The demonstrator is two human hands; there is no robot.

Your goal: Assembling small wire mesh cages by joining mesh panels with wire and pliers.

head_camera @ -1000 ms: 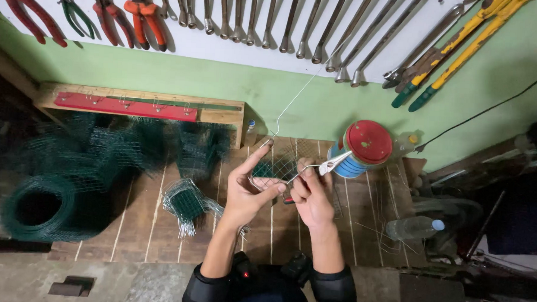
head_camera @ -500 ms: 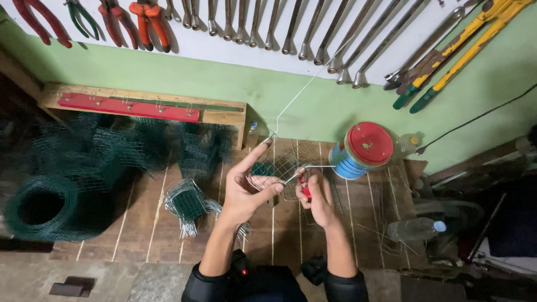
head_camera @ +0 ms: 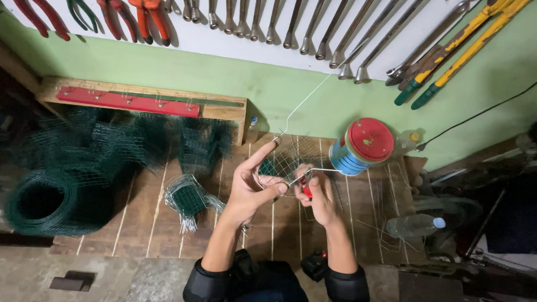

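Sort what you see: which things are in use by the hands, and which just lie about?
In use: left hand, right hand, mesh piece, wire, red-handled tool.

Lying about: mesh roll, red-lidded can, bottle, wall wrenches, small mesh bundle.

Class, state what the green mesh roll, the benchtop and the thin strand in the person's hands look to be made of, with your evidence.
Green mesh roll: likely coated wire, matt green grid.
Benchtop: unpainted wooden slats with visible gaps.
Thin strand: bare metal wire, pale sheen, holding sharp bends; the left hand and right hand grip it.
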